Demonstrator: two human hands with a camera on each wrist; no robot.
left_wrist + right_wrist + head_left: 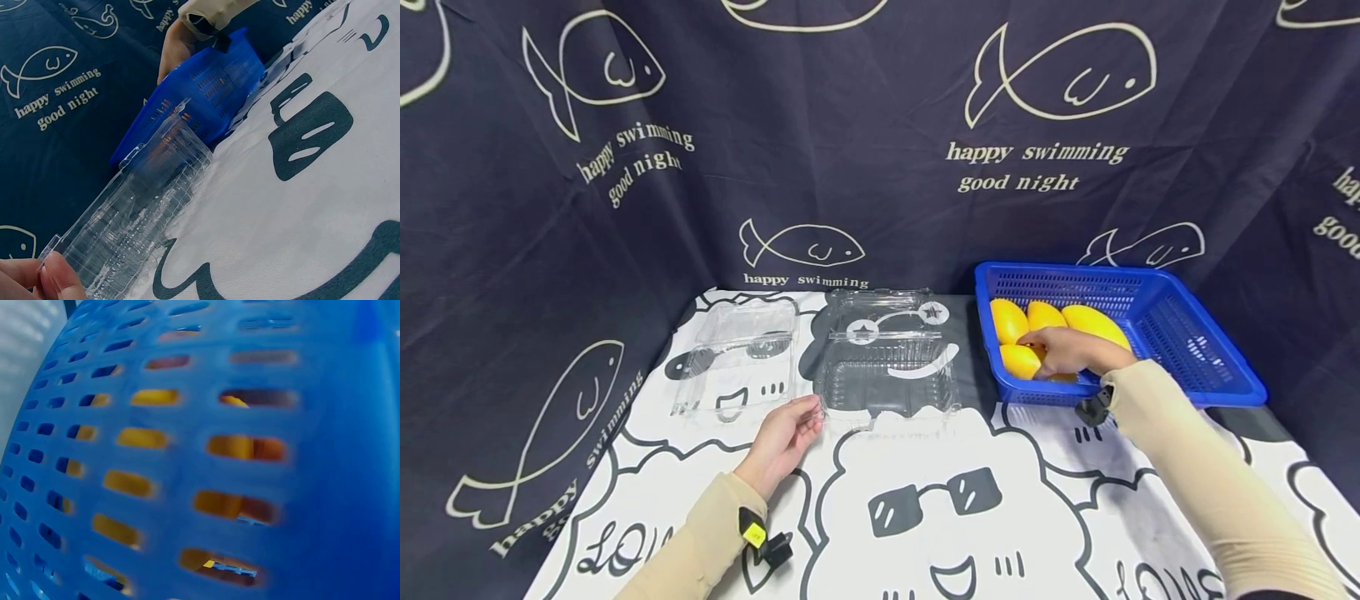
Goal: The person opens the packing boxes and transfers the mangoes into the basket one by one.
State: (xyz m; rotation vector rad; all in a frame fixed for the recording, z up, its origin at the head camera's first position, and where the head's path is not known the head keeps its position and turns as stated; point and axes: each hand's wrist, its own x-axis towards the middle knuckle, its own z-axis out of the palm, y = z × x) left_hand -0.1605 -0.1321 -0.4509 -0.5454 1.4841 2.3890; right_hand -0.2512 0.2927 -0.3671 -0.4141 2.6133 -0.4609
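Note:
My left hand (786, 437) pinches the near left corner of an open clear plastic clamshell box (887, 387). In the left wrist view the thumb and fingers (59, 275) hold the box's rim tab. On the right, my right hand (1063, 350) reaches over the front wall into a blue perforated basket (1195, 379). Its fingers curl round the right end of a yellow mango (1019, 362) at the basket's front left; the palm side is hidden. More mangoes (1093, 323) lie behind that hand. Through the basket's slots, the right wrist view shows yellow mango skin (140, 437).
Another clear plastic clamshell box (737, 367) lies open at the left of the table. A white cloth (925, 550) with black cartoon drawings covers the table. Dark blue fabric (880, 108) printed with fish hangs behind and at both sides.

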